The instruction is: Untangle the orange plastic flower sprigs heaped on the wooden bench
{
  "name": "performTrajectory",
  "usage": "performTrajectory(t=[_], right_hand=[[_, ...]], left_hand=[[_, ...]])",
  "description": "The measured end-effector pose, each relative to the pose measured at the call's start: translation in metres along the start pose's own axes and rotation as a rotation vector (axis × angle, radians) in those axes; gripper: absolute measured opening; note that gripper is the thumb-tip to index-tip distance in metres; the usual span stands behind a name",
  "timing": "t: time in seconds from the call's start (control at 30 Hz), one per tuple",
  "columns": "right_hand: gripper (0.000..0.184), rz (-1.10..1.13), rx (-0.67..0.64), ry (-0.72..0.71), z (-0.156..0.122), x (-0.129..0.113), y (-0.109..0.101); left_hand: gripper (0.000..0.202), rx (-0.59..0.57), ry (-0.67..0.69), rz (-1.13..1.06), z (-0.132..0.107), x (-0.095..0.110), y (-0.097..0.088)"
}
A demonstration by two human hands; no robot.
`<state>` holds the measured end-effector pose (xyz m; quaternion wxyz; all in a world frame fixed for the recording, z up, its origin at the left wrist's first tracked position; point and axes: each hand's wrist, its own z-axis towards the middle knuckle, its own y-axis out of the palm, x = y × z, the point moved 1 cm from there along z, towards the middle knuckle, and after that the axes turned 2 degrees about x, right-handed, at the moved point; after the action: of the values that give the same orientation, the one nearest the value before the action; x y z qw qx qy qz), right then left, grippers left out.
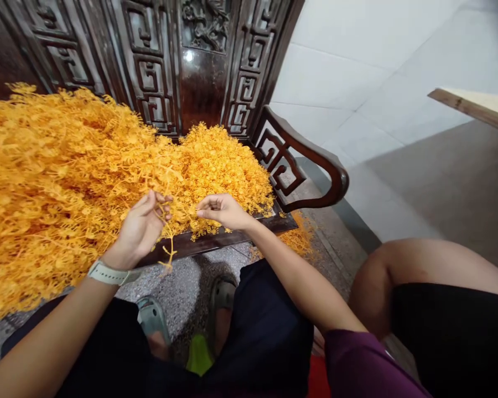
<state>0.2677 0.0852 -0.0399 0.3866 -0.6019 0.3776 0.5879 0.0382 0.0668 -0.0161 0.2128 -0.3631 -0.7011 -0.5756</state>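
I see the left hand [139,229] raised in front of a big heap of orange plastic sprigs [66,182], and its grip is closed by thumb and fingers on one thin orange sprig [169,243] that hangs down from the hand, past the front edge of the dark wooden bench [216,239]. On the left wrist there is a pale watch band [107,273]. The right hand [223,210] is near the left one, at about the same height, with the fingers curled inward and the fingertips pinched together at the edge of the heap; I think it holds a small orange piece, but it is too small for me to tell for sure. The heap covers almost the whole seat of the bench and rises high on the left side, and a few orange pieces [299,237] lie on the floor just beside the right end of the bench. The bench has a carved back [157,66] and a curved armrest [311,160] on the right. Below the hands I see the person's knees in dark shorts and two feet in grey sandals [153,318] on the speckled floor [182,282]. A purple sleeve [357,365] covers the right upper arm.
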Motion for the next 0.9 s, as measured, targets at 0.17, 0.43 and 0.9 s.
performTrajectory(t=[0.17,0.43,0.9], right_hand=[[0.031,-0.004,-0.034,-0.088,0.006,-0.001,-0.006],[0.015,0.422,-0.058,-0.02,0.005,-0.013,-0.006],[0.025,0.667,-0.024,-0.078,0.0,-0.027,0.006]], left_hand=[[0.031,0.031,0.068,-0.052,-0.006,0.011,0.006],[0.027,0.14,-0.036,-0.172,-0.01,0.028,0.009],[0.029,0.162,-0.169,-0.096,-0.024,0.019,0.017]])
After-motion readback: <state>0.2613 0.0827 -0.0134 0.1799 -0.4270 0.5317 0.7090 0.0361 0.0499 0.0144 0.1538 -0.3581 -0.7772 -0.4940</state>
